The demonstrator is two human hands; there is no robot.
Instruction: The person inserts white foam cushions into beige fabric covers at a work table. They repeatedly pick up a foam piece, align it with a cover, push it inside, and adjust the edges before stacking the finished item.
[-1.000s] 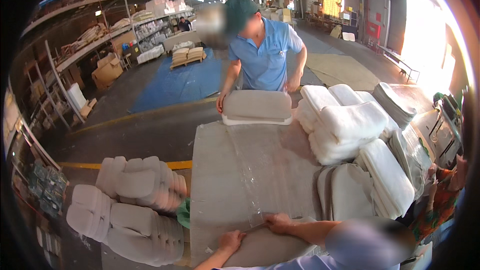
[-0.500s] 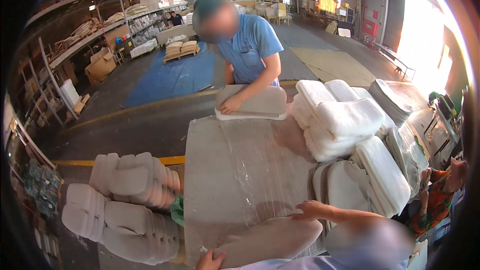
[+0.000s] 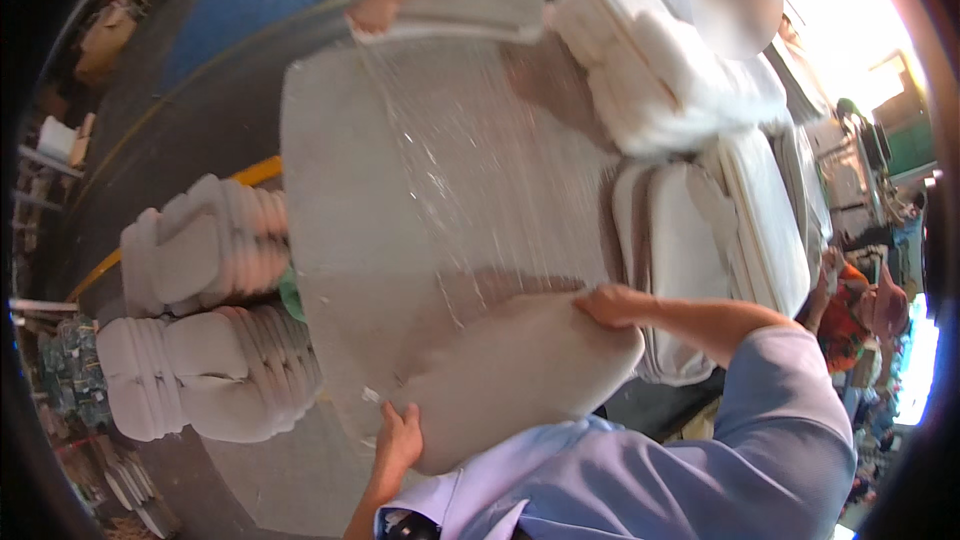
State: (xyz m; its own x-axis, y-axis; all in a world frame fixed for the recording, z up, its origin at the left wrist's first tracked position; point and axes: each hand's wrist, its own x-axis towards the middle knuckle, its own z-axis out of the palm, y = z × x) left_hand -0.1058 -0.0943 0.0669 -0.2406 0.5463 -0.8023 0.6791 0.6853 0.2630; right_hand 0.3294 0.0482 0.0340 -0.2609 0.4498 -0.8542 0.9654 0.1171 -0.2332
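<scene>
A long pale grey foam cushion pad point(image 3: 515, 370) with rounded ends lies aslant at the near edge of the table, against my body. My left hand point(image 3: 402, 435) grips its left end, thumb on top. At the far right corner my right hand point(image 3: 612, 306) is closed over the rim, with the fingertips partly hidden. Across the table, a co-worker's hand point(image 3: 374, 16) rests on the left end of another grey pad point(image 3: 470, 2).
Plastic film covers the table point(image 3: 345, 180). White padding point(image 3: 650, 80) is piled at the far right, with upright grey pads point(image 3: 690, 240) nearer me. Stacked pads point(image 3: 215, 370) stand low on the left. Further right, a person in an orange patterned top point(image 3: 848, 300) is nearby.
My view has tipped downward, showing more of my arms and the near pad. My right hand has closed on the pad's corner. The co-worker's hand has shifted to their pad's left end.
</scene>
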